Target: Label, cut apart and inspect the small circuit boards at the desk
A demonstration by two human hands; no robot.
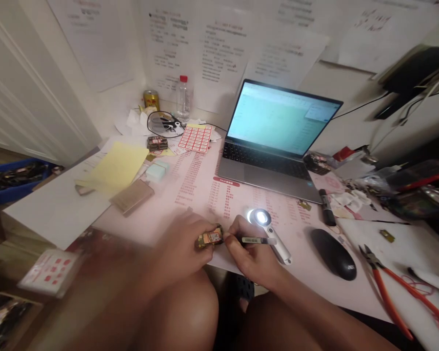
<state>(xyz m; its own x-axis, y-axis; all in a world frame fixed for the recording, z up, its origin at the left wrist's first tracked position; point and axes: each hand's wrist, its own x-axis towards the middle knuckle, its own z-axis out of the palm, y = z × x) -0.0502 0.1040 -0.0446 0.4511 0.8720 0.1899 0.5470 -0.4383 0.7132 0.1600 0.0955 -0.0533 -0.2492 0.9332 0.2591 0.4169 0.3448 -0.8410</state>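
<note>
My left hand (188,243) is closed around a small circuit board (212,237), possibly a stack of them, with gold edges and a white label. It holds the board at the near edge of the desk. My right hand (250,246) grips a slim dark pen (254,240) with a pale printed band. The fingers hide its tip, which points at the board, so contact cannot be made out. Just beyond the right hand, a lit magnifier (280,246) with a white handle lies on the printed desk mat (193,190).
An open laptop (267,165) stands behind. To the right are a black mouse (332,253), a marker (327,208) and orange-handled cutters (384,282). On the left lie a brown box (132,196), yellow paper (117,163) and a banded bundle (157,143). A bottle (183,100) stands by the wall.
</note>
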